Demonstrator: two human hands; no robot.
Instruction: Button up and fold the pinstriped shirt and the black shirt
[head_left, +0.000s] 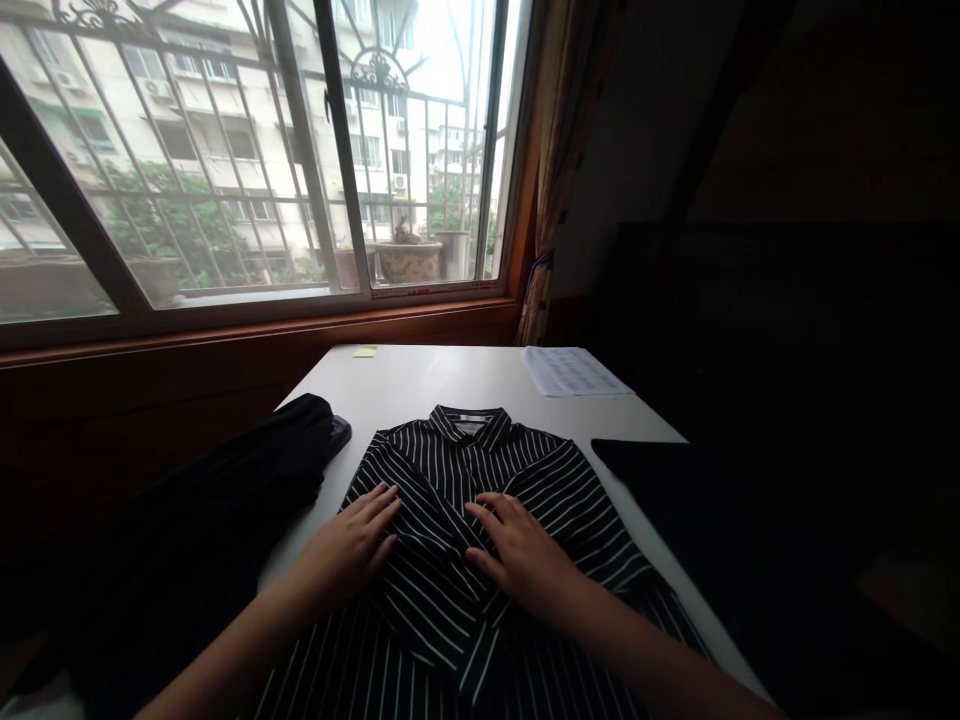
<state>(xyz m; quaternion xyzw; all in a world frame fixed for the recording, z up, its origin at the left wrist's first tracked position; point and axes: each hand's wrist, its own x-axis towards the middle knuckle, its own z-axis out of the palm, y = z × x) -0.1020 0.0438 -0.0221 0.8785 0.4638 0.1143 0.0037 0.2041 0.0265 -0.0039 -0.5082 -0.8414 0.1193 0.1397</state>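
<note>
A black shirt with white stripes (427, 470) lies spread on the white table, its collar toward the window. Both sleeves are folded inward across the front and cross near the middle. My left hand (364, 535) rests on the sleeve at the left, fingers stretched out. On the other sleeve, close to the shirt's centre, lies my right hand (521, 550) with its fingers apart. Neither hand grips the cloth. The lower part of the shirt runs out of view at the bottom, partly hidden by my forearms.
Dark clothing (225, 500) hangs over the table's left edge, and a dark cloth (645, 460) covers part of the right edge. Printed sheets (577, 371) and a yellow sticky note (365, 352) lie at the far end of the white table (442, 370). A barred window stands beyond.
</note>
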